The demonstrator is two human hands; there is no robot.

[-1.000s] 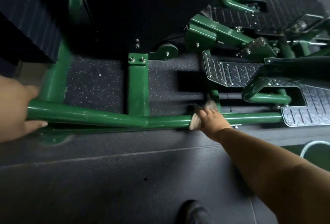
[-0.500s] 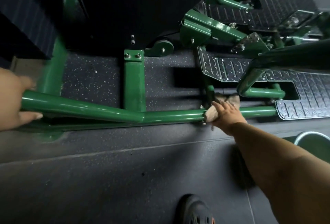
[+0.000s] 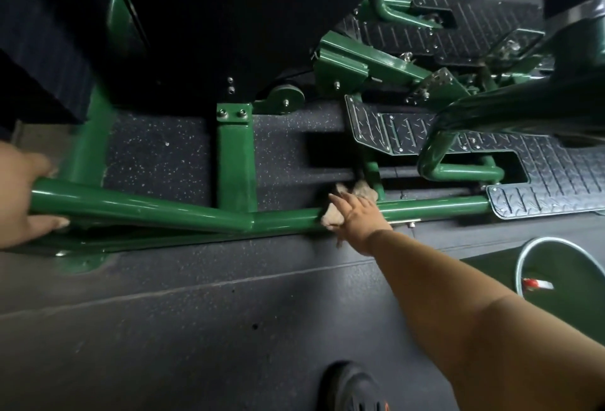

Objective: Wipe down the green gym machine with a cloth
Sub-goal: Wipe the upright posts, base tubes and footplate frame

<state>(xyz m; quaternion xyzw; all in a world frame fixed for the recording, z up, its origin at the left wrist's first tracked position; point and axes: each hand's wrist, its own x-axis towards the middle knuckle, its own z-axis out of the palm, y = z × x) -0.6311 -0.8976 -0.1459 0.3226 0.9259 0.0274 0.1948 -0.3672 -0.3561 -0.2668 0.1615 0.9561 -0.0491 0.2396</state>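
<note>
Head view: right hand [image 3: 358, 219] fingers clamped on cloth [image 3: 332, 218] atop green bar [image 3: 170, 209], left hand [image 3: 19, 201] fingers round bar, red-white item [image 3: 537, 284] in bucket [image 3: 520, 263].

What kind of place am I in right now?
Most likely a gym: a green machine frame, diamond-plate footplates and speckled rubber flooring.

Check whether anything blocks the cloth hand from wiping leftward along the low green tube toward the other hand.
Nothing visible does. The right hand presses the cloth on the low tube; only the welded bend interrupts the run before the left hand gripping its end.
</note>
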